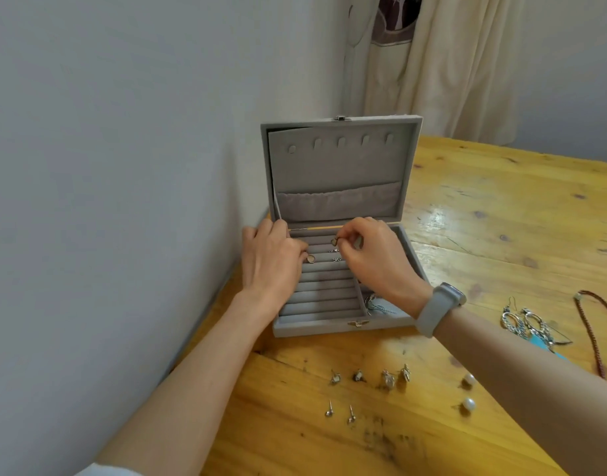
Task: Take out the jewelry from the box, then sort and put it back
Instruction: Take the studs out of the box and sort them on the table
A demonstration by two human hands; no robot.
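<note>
Put-back step, w/ small earrings going into the grey box (pixel 343 324), open on the wooden table (pixel 501 218), lid upright at the back. Both hands over the padded rolls (pixel 321 297) in the left part of the box.

Right hand (pixel 381 259): thumb and forefinger pressed together, pinching one small gold-tone earring (pixel 334 241) just above a rear roll; other fingers curled. Left hand (pixel 272 259): fingers bent down onto the rolls at the left wall of the box, a second, similar earring (pixel 310 258) at the fingertips; pinched or only steadied, could not tell. Two tiny silver pieces (pixel 335 254) already seated between the rolls, between the two hands. Some cord or chain (pixel 376 305) in the compartment right of the rolls, partly hidden by the right wrist and its grey watch (pixel 439 312).

Still outside: rows of small studs (pixel 370 377) in front of the box, two pearl studs (pixel 468 391) to the front right of it, big dangling earrings (pixel 525 322) and a dark red braided cord (pixel 594 334) well to the right of it.

Judged approx. at the beginning of the put-back, as most pieces not yet in.

Next move, probably: to push the post of the held earring into the slot between two rolls, beside its pair, then to release. Called for a light, exact pinch and a straight press down; a very small thing, easy to drop or to tilt.
</note>
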